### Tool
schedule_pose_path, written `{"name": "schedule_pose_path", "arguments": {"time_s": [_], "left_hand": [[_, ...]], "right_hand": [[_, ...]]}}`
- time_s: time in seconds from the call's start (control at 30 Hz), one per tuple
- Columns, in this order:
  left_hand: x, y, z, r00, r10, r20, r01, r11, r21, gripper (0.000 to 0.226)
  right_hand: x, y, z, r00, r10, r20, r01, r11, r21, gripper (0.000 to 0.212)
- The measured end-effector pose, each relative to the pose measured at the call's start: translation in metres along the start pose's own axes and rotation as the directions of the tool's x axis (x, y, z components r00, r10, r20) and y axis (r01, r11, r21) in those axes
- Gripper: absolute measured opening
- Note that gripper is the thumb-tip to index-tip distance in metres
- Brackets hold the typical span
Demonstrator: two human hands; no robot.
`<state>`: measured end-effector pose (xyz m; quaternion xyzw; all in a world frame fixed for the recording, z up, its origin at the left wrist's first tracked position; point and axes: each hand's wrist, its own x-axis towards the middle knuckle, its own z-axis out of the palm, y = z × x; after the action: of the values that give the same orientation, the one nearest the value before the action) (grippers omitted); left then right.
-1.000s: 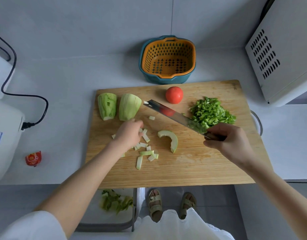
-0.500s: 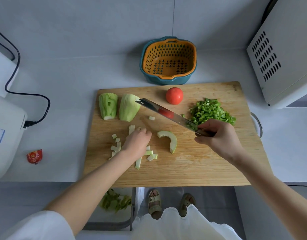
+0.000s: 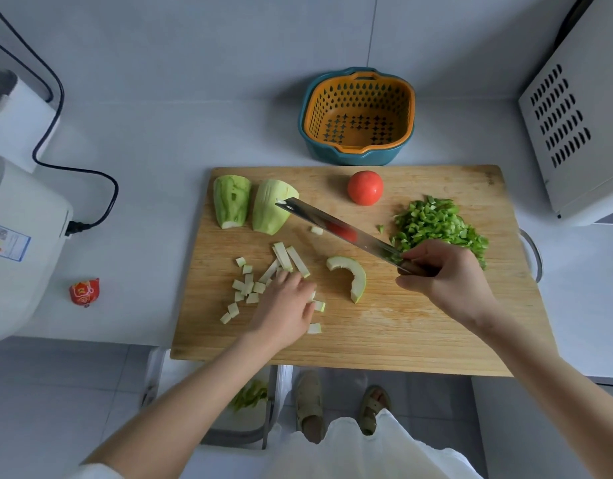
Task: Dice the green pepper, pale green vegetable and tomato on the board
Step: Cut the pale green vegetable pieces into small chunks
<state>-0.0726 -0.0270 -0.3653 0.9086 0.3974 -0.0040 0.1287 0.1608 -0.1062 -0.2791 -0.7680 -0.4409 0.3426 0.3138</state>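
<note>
Left hand (image 3: 284,305) lies palm down on the cutting board (image 3: 401,333), released, its fingers fairly straight over a scatter of pale green cubes (image 3: 244,288) and its fingertips touching a few longer strips (image 3: 291,259). More small cubes lie just beside the thumb side of this hand, toward the near edge.

Right hand (image 3: 446,274) is grasping the handle of a knife (image 3: 336,226). The blade slants up and to the left over the board, and its tip sits by the right-hand one of two big peeled pieces of pale green vegetable (image 3: 272,207) at the far left corner.

Between the two hands lies a curved slice (image 3: 350,276) of the same vegetable. Just behind the right hand is a heap of diced green pepper (image 3: 436,223), and a whole tomato (image 3: 365,187) stands near the far edge.

Beyond the board, an orange strainer basket (image 3: 358,115) in a teal bowl sits on the pale surface (image 3: 142,167). A small red packet (image 3: 84,291) lies well to the left, near a white appliance (image 3: 18,243).
</note>
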Motion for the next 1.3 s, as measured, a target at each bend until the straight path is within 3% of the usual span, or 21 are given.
{"name": "schedule_pose_path", "arguments": {"time_s": [0.2, 0.3, 0.4, 0.5, 0.73, 0.87, 1.07, 1.3], "left_hand": [[0.000, 0.013, 0.009, 0.992, 0.100, 0.078, -0.105, 0.992, 0.065, 0.029], [-0.011, 0.000, 0.003, 0.995, 0.089, 0.049, -0.089, 0.996, 0.000, 0.028], [-0.016, -0.018, -0.007, 0.985, -0.162, -0.054, 0.158, 0.984, -0.080, 0.022], [-0.009, -0.027, -0.011, 0.914, -0.405, 0.021, 0.406, 0.913, -0.029, 0.027], [0.014, -0.004, -0.007, 0.846, -0.532, 0.006, 0.532, 0.846, -0.031, 0.017], [0.021, -0.005, -0.005, 0.855, -0.517, -0.031, 0.510, 0.851, -0.124, 0.018], [0.028, -0.016, -0.002, 0.889, -0.445, -0.104, 0.439, 0.895, -0.073, 0.013], [0.033, -0.016, -0.004, 0.914, -0.405, -0.031, 0.404, 0.914, -0.036, 0.030]], "right_hand": [[0.000, -0.001, 0.003, 1.000, -0.002, 0.015, 0.002, 1.000, -0.016, 0.025], [-0.001, -0.001, 0.003, 1.000, -0.008, 0.014, 0.008, 1.000, -0.026, 0.025], [-0.002, -0.002, 0.004, 1.000, -0.013, 0.005, 0.013, 0.999, -0.031, 0.025], [-0.002, -0.002, 0.004, 1.000, -0.004, 0.001, 0.004, 1.000, -0.022, 0.026], [0.000, -0.005, 0.008, 1.000, -0.003, -0.008, 0.002, 1.000, -0.031, 0.026], [-0.001, -0.004, 0.010, 1.000, -0.001, -0.011, 0.001, 1.000, -0.018, 0.026], [-0.002, -0.001, 0.010, 1.000, -0.010, -0.018, 0.010, 0.999, -0.033, 0.025], [-0.004, 0.001, 0.008, 0.999, -0.002, -0.047, 0.000, 0.999, -0.041, 0.027]]}}
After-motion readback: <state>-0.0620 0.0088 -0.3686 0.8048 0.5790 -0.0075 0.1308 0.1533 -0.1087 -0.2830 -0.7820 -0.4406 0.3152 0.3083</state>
